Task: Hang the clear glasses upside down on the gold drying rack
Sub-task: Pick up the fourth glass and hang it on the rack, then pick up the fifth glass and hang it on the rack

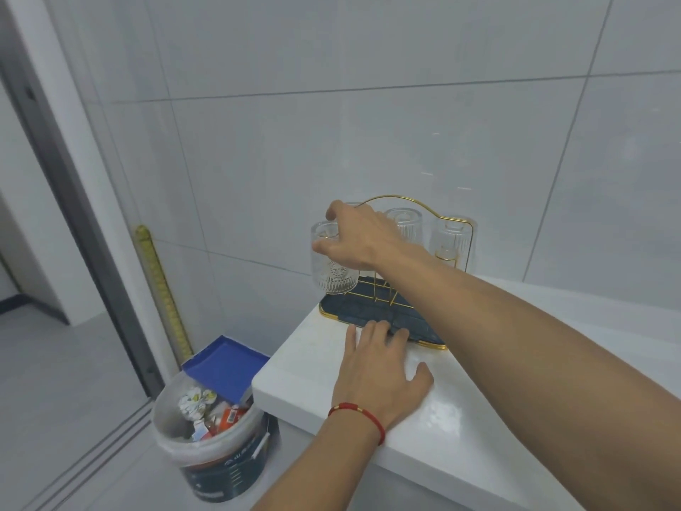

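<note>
The gold drying rack [403,198] stands on a dark tray [372,312] at the far end of a white counter. Two clear ribbed glasses hang upside down on it: one at the middle [405,225], one at the right [454,239]. My right hand [359,237] grips a third clear glass [333,274] from above, upside down at the rack's left end, over the tray's left corner. My left hand [379,366], with a red cord on the wrist, lies flat on the counter, its fingertips touching the tray's front edge.
The white counter [423,418] ends at a left edge with a drop to the floor. Below it stands a bucket [217,448] full of rubbish with a blue box sticking out. Grey tiled wall behind; a sliding door frame at left.
</note>
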`<action>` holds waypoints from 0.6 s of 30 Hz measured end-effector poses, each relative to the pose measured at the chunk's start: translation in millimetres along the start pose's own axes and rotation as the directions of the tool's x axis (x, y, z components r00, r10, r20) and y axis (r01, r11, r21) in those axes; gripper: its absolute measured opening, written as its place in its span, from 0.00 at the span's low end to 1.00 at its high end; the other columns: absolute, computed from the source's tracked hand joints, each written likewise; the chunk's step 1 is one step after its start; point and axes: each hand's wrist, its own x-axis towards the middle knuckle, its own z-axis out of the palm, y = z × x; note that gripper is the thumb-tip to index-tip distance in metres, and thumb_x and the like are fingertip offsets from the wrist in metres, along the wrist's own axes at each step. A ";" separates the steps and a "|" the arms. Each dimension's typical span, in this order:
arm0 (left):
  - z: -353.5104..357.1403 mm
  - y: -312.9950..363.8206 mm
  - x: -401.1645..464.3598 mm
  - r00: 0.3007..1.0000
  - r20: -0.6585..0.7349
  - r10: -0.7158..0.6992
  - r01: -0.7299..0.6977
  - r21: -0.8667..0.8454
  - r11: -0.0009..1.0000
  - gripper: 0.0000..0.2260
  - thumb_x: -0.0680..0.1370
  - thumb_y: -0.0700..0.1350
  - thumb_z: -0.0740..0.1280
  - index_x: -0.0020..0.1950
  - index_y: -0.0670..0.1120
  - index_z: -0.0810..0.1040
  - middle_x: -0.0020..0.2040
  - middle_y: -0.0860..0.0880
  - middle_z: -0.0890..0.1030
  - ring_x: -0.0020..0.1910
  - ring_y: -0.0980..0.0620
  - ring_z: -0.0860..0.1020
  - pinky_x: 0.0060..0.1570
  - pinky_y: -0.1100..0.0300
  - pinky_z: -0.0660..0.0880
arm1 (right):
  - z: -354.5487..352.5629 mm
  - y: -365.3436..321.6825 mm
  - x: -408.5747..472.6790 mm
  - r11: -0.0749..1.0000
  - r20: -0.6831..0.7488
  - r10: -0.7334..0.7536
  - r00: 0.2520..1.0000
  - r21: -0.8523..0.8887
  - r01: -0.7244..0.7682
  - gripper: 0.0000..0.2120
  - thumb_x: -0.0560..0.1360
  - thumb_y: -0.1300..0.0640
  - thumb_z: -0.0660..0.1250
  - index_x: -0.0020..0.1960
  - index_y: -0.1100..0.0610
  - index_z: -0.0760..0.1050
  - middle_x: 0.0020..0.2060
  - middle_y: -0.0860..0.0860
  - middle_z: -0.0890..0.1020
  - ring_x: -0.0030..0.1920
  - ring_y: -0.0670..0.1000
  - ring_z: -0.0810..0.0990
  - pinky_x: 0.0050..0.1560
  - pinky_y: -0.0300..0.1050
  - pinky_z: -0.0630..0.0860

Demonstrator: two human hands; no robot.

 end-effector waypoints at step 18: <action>-9.5 -2.4 -1.7 0.995 -0.057 0.079 -0.087 -0.158 0.984 0.22 0.74 0.57 0.61 0.64 0.49 0.78 0.64 0.52 0.79 0.71 0.49 0.69 0.73 0.52 0.63 | -31.7 47.0 -139.0 0.936 -0.461 -0.155 0.874 0.216 0.279 0.10 0.75 0.63 0.68 0.56 0.58 0.81 0.51 0.49 0.82 0.52 0.51 0.79 0.57 0.48 0.74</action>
